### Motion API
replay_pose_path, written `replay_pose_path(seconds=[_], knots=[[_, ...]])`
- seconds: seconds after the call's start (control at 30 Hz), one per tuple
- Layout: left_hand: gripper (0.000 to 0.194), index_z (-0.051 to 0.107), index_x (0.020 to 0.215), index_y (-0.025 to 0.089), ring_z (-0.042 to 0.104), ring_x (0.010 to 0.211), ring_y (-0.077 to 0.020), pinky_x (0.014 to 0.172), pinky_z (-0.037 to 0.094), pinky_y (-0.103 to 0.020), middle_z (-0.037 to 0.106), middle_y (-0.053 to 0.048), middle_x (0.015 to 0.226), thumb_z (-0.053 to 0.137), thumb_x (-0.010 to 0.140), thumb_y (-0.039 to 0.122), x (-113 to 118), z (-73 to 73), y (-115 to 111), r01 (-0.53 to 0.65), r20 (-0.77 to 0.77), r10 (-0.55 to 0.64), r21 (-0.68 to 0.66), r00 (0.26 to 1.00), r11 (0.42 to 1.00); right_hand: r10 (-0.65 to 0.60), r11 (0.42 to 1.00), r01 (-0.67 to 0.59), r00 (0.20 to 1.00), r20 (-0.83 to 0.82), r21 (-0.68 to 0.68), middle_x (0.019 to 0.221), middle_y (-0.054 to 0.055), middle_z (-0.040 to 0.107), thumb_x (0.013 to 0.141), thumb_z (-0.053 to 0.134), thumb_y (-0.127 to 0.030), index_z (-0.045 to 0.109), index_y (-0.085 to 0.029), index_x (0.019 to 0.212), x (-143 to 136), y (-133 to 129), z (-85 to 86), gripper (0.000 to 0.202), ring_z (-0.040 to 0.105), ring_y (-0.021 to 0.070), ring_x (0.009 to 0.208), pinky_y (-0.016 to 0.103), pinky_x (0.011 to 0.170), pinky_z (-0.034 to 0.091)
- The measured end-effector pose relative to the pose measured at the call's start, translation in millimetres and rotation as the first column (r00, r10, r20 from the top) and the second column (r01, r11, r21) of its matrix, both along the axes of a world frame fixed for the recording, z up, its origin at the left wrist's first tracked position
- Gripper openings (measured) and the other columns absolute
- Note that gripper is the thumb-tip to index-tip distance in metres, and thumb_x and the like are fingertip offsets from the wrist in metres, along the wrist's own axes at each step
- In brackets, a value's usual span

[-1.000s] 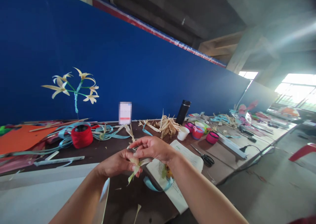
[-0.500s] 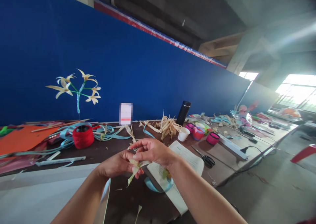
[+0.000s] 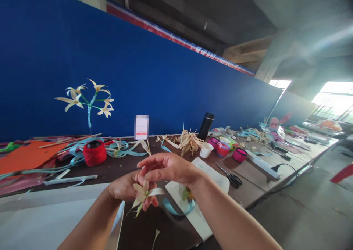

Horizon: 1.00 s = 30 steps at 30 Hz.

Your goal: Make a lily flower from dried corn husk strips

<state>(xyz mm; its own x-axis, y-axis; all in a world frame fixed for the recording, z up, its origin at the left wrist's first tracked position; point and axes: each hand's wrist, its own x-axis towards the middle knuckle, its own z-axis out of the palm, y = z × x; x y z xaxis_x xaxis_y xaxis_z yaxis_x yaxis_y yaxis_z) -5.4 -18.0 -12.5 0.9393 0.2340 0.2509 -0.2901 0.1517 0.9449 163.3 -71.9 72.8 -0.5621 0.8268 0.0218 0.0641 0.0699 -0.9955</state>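
Observation:
My left hand (image 3: 125, 186) is closed around an artificial flower (image 3: 141, 196) with pale cream, pointed petals that looks made of dried husk. Its petals spread over the fingers and face me, with greenish tips hanging below; the stem is hidden. My right hand (image 3: 172, 172) arches over the left one, palm down, its fingers curled and the thumb just above the petals. Whatever lies between those fingertips is hidden. Under the right wrist, a light blue ribbon loop (image 3: 176, 210) lies partly on a printed sheet (image 3: 202, 224).
Behind stand a finished flower spray (image 3: 89, 108), a red ribbon roll (image 3: 94, 154), a dried husk bundle (image 3: 190, 141), a white cup (image 3: 205, 150) and a black flask (image 3: 206, 127). Black-handled scissors (image 3: 234, 180) lie at right; a white board (image 3: 55, 217) covers the near left.
The flower has turned in my left hand, so its open petals now face me and sit slightly further left. My right fingers have lifted a little off the petals.

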Motion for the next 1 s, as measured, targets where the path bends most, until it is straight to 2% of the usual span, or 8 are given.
replay_pose_path(seconds=[0.17, 0.33, 0.43, 0.63, 0.77, 0.87, 1.0], knots=[[0.038, 0.073, 0.073, 0.017, 0.066, 0.071, -0.0304, 0.073, 0.05, -0.044, 0.069, -0.012, 0.061, 0.066, 0.064, 0.053, -0.3, 15.6, -3.2, 0.021, -0.104, -0.005, 0.155, 0.995, 0.988, 0.092, 0.995, -0.092, 0.996, 0.005, -0.034, 0.084, -0.002, 0.064, 0.067, 0.073, -0.026, 0.066, -0.024, 0.102, -11.1, -0.2, 6.0, 0.036, 0.059, 0.0105, 0.075, 0.024, 0.075, 0.045], [0.025, 0.075, 0.069, 0.018, 0.067, 0.077, -0.0343, 0.072, 0.053, -0.044, 0.071, -0.012, 0.066, 0.063, 0.072, 0.04, -0.2, 21.4, -1.1, 0.049, -0.122, -0.011, 0.311, 0.993, 0.949, 0.111, 0.994, -0.11, 0.989, 0.099, -0.014, 0.075, -0.004, 0.061, 0.067, 0.072, -0.021, 0.066, -0.023, 0.101, -15.8, 1.4, 8.6, 0.035, 0.055, 0.0081, 0.067, 0.02, 0.066, 0.043], [0.025, 0.075, 0.072, 0.02, 0.067, 0.081, -0.0334, 0.074, 0.053, -0.042, 0.072, -0.011, 0.07, 0.061, 0.074, 0.04, -1.1, 18.0, 0.8, 0.068, -0.14, -0.026, 0.303, 0.99, 0.95, 0.085, 0.995, -0.092, 0.983, 0.163, 0.033, 0.073, -0.004, 0.061, 0.067, 0.071, -0.02, 0.066, -0.023, 0.102, -17.2, 3.3, 5.5, 0.036, 0.054, 0.0081, 0.066, 0.02, 0.066, 0.042], [0.035, 0.074, 0.085, 0.015, 0.067, 0.079, -0.031, 0.077, 0.051, -0.04, 0.072, -0.012, 0.076, 0.063, 0.07, 0.045, -0.8, 13.3, 2.4, 0.063, -0.131, -0.026, 0.29, 0.991, 0.955, 0.096, 0.991, -0.115, 0.969, 0.226, 0.072, 0.07, -0.004, 0.062, 0.067, 0.07, -0.022, 0.065, -0.023, 0.105, -19.1, 9.0, -6.0, 0.038, 0.055, 0.0091, 0.063, 0.022, 0.065, 0.043], [0.032, 0.072, 0.089, 0.014, 0.066, 0.08, -0.0301, 0.078, 0.05, -0.042, 0.072, -0.011, 0.076, 0.065, 0.071, 0.039, -1.4, 13.5, 0.0, 0.012, -0.126, 0.024, 0.277, 0.992, 0.961, 0.082, 0.992, -0.1, 0.975, 0.207, 0.079, 0.073, -0.002, 0.061, 0.067, 0.07, -0.022, 0.065, -0.021, 0.104, -16.5, 9.5, -5.8, 0.037, 0.056, 0.0098, 0.066, 0.022, 0.065, 0.044], [0.021, 0.072, 0.082, 0.015, 0.066, 0.078, -0.0274, 0.08, 0.049, -0.041, 0.072, -0.007, 0.073, 0.067, 0.071, 0.031, -0.8, 10.4, -0.4, -0.062, -0.129, 0.092, 0.217, 0.987, 0.974, 0.08, 0.994, -0.091, 0.981, 0.175, 0.056, 0.074, -0.002, 0.061, 0.068, 0.07, -0.023, 0.065, -0.021, 0.103, -12.6, 7.1, -0.5, 0.036, 0.055, 0.0095, 0.066, 0.023, 0.066, 0.045], [0.01, 0.073, 0.071, 0.016, 0.065, 0.074, -0.0215, 0.088, 0.046, -0.042, 0.069, -0.006, 0.069, 0.066, 0.072, 0.024, 2.9, 5.6, 2.2, -0.09, -0.117, 0.11, 0.163, 0.987, 0.983, 0.017, 0.997, -0.026, 0.993, 0.118, 0.074, 0.082, 0.0, 0.064, 0.07, 0.07, -0.028, 0.064, -0.021, 0.105, -4.8, 4.2, 9.4, 0.036, 0.057, 0.0112, 0.073, 0.025, 0.072, 0.046]])
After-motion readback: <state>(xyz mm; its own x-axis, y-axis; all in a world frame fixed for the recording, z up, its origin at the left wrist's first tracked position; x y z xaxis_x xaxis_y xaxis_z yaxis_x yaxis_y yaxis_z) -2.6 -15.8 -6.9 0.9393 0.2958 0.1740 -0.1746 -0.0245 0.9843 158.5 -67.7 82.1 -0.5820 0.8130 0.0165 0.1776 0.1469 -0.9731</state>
